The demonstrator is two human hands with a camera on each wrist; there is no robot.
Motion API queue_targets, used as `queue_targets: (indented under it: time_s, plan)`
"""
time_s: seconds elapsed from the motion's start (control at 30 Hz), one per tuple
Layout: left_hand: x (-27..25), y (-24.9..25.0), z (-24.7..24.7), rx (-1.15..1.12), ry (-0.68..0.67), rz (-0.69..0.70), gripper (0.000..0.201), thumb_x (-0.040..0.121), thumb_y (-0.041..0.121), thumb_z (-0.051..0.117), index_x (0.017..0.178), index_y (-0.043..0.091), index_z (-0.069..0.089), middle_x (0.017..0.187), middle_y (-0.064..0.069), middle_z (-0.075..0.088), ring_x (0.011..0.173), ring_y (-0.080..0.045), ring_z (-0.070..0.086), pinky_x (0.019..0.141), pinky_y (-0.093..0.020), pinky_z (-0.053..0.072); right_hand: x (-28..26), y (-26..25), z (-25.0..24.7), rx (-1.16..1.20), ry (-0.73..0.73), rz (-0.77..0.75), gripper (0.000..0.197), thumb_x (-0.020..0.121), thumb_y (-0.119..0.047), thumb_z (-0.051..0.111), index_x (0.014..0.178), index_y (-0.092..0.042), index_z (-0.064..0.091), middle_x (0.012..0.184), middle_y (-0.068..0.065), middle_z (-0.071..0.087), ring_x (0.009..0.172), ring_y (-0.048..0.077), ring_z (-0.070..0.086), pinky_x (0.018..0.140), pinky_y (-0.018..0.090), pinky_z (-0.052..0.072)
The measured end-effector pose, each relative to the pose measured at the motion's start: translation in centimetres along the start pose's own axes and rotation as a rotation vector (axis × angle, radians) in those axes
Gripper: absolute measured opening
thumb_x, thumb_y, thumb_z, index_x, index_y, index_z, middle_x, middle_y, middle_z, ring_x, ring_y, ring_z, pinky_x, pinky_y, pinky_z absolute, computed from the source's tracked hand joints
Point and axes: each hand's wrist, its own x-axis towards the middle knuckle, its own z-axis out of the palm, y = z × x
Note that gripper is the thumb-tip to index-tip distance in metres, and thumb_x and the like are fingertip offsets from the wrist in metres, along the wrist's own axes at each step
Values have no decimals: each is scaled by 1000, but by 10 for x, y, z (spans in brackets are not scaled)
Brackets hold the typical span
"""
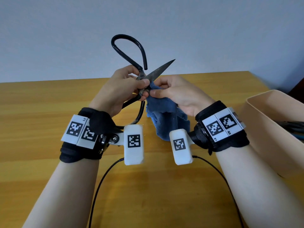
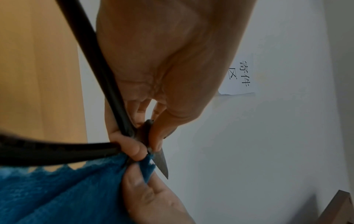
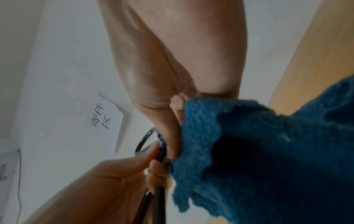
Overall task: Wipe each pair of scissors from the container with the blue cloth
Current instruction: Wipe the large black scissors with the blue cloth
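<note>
Fig.: Left hand (image 1: 118, 89) grips black-handled scissors (image 1: 148, 76) at pivot, above bench (image 1: 49, 102); right hand (image 1: 174, 94) pinches blue cloth (image 1: 162, 111) round the blade beside pivot. Risks: open blades w/ exposed tip may nick fingers; cloth may snag. Container (image 1: 269, 129) right of scissors.

Bare forearms, no sleeves. Left hand (image 1: 118, 89): black fabric wrist wrap (image 1: 85, 145) behind it, white plates with black square code marks, one labelled L2; metal screw and bracket on inner side, white block (image 1: 134, 143) with code mark, thin black cable (image 1: 102, 186) trailing back. Right hand (image 1: 179, 94): matching black wrap (image 1: 227, 142), plates labelled R1, R2, white block (image 1: 181, 146), black cable (image 1: 218, 175).
</note>
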Motion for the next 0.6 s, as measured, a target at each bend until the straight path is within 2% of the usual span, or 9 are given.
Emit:
queue_targets:
  time_s: [0.1, 0.2, 0.27, 0.33, 0.4, 0.47, 0.53, 0.6]
  plan:
    - [0, 0, 1, -3, 12, 8, 10, 96, 2, 63, 102, 4, 56, 85, -12, 58, 57, -15, 63, 60, -22, 55, 0, 0, -3, -25, 0, -2, 11, 90, -1, 68, 89, -12, 69, 88, 9, 72, 84, 22, 67, 82, 37, 54]
    - [0, 1, 2, -32, 9, 7, 10, 96, 2, 63, 100, 5, 55, 83, -11, 59, 56, -13, 64, 60, -21, 55, -1, 0, -2, -29, 44, -15, 10, 90, -15, 73, 84, -12, 66, 84, 8, 67, 78, 18, 65, 75, 31, 52]
    - [0, 1, 1, -50, -7, 5, 9, 97, 4, 63, 101, 5, 56, 81, -9, 61, 56, -13, 63, 61, -21, 54, 0, 1, 1, -14, 75, -21, 21, 89, -23, 75, 85, -5, 64, 85, 12, 65, 79, 21, 64, 76, 34, 51]
    - [1, 1, -1, -57, -10, 5, 8, 97, 5, 63, 102, 4, 56, 81, -8, 61, 57, -13, 63, 62, -21, 54, 1, 2, 3, 0, 99, -27, 32, 88, -26, 75, 96, 3, 65, 87, 15, 62, 81, 25, 62, 77, 39, 49]
    - [1, 0, -2, -47, -7, 2, 8, 97, 4, 63, 102, 3, 57, 80, -8, 61, 57, -13, 63, 62, -22, 54, 1, 1, 4, -2, 75, -31, 25, 89, -21, 74, 95, 2, 65, 90, 14, 63, 82, 24, 63, 80, 40, 51]
    - [2, -1, -3, -35, 2, -1, 9, 97, 4, 63, 101, 3, 56, 81, -10, 61, 57, -14, 63, 62, -23, 54, 0, 0, 2, -14, 30, -33, 9, 89, -10, 72, 90, -6, 65, 93, 13, 65, 84, 22, 63, 79, 35, 52]
    - [2, -2, -4, -46, 12, -5, 10, 96, 3, 64, 101, 4, 54, 84, -12, 61, 57, -15, 63, 63, -24, 55, 0, -1, 0, -28, 14, -38, 11, 87, -3, 73, 96, -4, 66, 95, 14, 65, 85, 23, 63, 79, 33, 51]
    - [2, -2, -4, -56, 11, -6, 11, 96, 3, 64, 101, 5, 54, 84, -11, 62, 57, -16, 62, 63, -24, 55, 0, 0, -1, -23, 23, -36, 14, 85, -4, 75, 97, -4, 66, 93, 13, 66, 84, 23, 63, 80, 35, 52]
